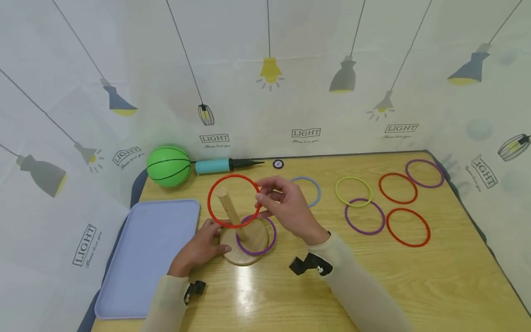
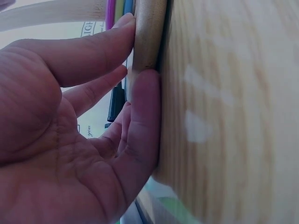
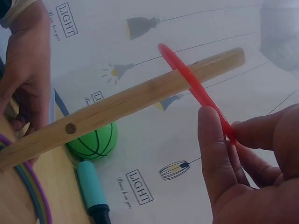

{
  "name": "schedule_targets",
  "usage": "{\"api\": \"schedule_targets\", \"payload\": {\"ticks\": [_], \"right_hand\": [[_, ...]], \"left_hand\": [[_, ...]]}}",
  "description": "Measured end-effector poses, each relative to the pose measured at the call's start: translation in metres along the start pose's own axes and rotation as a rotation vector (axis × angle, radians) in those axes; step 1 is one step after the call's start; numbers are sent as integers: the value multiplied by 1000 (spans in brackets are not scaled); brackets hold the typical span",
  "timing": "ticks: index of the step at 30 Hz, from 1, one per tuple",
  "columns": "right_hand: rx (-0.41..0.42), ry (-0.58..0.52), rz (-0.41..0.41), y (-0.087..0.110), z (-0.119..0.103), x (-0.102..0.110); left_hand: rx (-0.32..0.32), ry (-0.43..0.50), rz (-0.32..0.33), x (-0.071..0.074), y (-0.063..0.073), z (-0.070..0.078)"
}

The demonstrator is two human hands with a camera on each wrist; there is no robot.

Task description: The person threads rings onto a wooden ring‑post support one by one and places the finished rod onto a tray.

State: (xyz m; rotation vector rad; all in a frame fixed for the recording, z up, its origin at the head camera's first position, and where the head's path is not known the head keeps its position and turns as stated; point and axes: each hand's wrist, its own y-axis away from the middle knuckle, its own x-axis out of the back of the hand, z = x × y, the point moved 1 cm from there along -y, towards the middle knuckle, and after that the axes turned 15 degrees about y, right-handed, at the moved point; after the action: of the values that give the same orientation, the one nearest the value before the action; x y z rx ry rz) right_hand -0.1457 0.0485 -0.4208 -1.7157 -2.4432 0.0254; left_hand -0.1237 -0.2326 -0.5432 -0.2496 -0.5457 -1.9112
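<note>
Pinching the red ring [image 3: 197,87] by its edge, the right hand [image 1: 288,207] holds it around the post [image 3: 126,105], with room inside. The left hand [image 1: 201,246] touches the round base [image 1: 235,257], fingers apart. The tray's [image 1: 155,258] edge is just beside that hand; a yellow ring [image 1: 352,178] lies well right.

The peg [image 3: 126,103] looks smooth wood, the held ring [image 3: 199,90] plastic, the tabletop [image 1: 286,299] glossy, grained wood.
</note>
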Motion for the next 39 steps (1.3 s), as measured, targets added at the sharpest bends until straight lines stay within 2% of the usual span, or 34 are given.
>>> {"api": "schedule_targets", "payload": {"ticks": [5, 10, 16, 28, 33, 39], "right_hand": [[-81, 5, -23, 2, 23, -1], [-158, 37, -34, 8, 44, -1], [-217, 61, -44, 15, 69, 1], [-272, 122, -47, 21, 110, 7], [-319, 145, -59, 23, 121, 8], [-325, 176, -61, 25, 127, 8]], "left_hand": [[-10, -19, 8, 0, -1, 2], [16, -18, 12, -1, 0, 3], [7, -2, 9, -1, 0, 1], [-56, -14, -18, 0, -2, 2], [-52, -20, -24, 0, -2, 2], [-39, -21, -17, -1, -2, 1]]}}
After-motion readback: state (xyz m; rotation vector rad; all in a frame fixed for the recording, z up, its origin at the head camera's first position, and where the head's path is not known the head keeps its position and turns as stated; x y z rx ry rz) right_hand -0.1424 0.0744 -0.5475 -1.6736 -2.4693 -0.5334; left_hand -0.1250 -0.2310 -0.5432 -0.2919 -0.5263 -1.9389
